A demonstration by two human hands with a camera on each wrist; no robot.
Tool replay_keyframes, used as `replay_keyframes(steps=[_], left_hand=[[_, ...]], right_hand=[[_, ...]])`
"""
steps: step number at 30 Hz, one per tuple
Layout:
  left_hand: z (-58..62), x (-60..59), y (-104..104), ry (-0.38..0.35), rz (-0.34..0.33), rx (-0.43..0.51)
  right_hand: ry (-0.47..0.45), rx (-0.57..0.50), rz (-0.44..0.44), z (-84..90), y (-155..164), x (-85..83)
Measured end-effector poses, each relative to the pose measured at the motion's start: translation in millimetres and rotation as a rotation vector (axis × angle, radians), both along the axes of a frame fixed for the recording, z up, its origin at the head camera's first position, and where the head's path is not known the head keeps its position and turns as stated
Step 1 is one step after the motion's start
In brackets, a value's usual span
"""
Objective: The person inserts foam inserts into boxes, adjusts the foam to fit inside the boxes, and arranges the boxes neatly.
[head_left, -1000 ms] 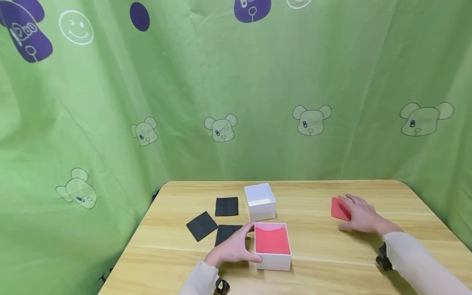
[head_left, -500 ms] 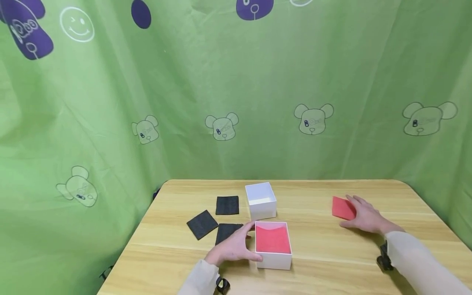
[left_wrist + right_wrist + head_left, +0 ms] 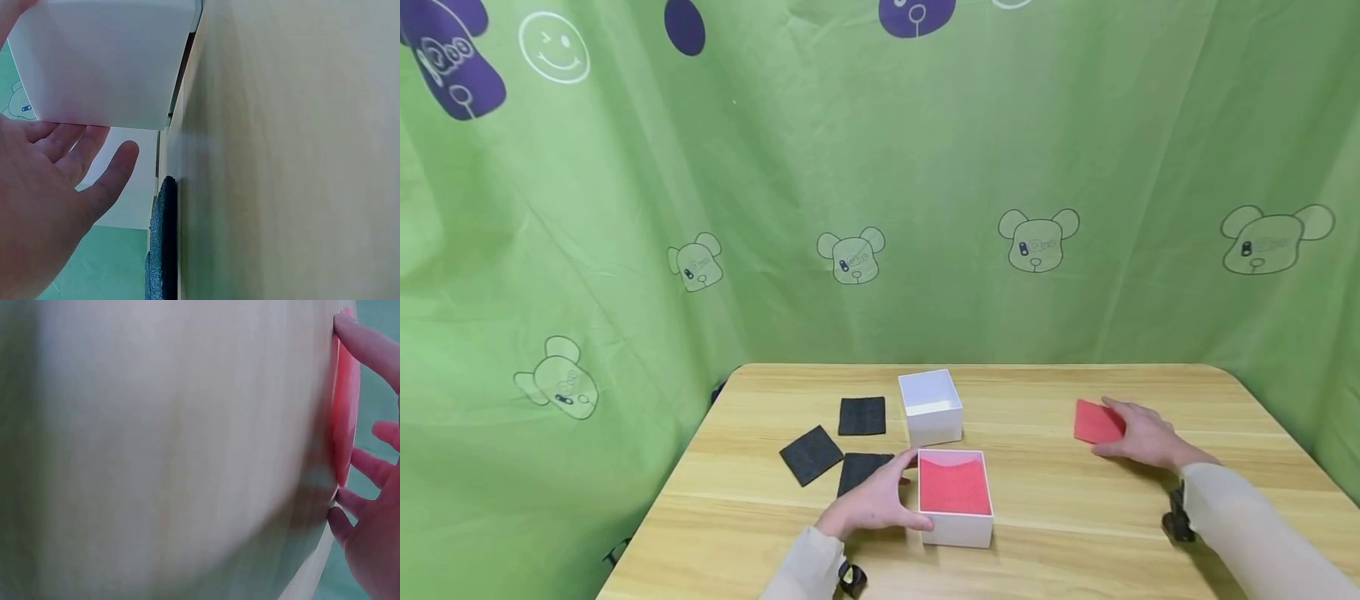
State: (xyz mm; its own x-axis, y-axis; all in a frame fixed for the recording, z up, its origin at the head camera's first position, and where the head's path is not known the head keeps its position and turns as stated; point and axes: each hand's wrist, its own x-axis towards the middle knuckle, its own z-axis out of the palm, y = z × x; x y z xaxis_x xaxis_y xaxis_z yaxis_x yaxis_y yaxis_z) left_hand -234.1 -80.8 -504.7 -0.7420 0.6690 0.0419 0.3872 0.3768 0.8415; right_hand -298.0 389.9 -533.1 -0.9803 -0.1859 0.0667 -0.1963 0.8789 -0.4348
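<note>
**Red pad at three o'clock, box at the centre**

The right hand (image 3: 1138,433) touches the red pad (image 3: 1096,421) with relaxed fingers. The left hand (image 3: 876,500) rests, fingers loose, against the white box (image 3: 957,527). Black pads (image 3: 861,416) lie at ten o'clock on the wooden table (image 3: 1075,533); a green curtain (image 3: 880,183) hangs behind.

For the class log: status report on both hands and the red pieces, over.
Left hand open against the square white box with red foam lining. Right hand open, fingers on flat red foam square. Path between clear; three black foam squares left, over.

Wooden table (image 3: 1060,517): boxes (image 3: 955,496), foam squares (image 3: 861,416).
</note>
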Motion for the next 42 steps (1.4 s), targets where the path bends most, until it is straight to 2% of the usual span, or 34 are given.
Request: replay_keyframes(steps=[10,17,28,42], left_hand=[[-2.2,-0.6,-0.1,0.006,-0.007,0.010],[-2.4,-0.9,-0.4,0.013,-0.012,0.021],[-2.7,-2.0,-0.3,0.011,-0.011,0.020],[-2.5,-2.2,0.1,0.019,-0.016,0.029]], right_hand=[[0.045,0.041,0.003,1.6,-3.3,4.1],[0.043,0.060,0.030,3.2,-9.9,10.0],[0.122,0.173,0.062,4.6,-19.1,21.5],[0.178,0.142,0.152,36.6,-54.9,41.3]])
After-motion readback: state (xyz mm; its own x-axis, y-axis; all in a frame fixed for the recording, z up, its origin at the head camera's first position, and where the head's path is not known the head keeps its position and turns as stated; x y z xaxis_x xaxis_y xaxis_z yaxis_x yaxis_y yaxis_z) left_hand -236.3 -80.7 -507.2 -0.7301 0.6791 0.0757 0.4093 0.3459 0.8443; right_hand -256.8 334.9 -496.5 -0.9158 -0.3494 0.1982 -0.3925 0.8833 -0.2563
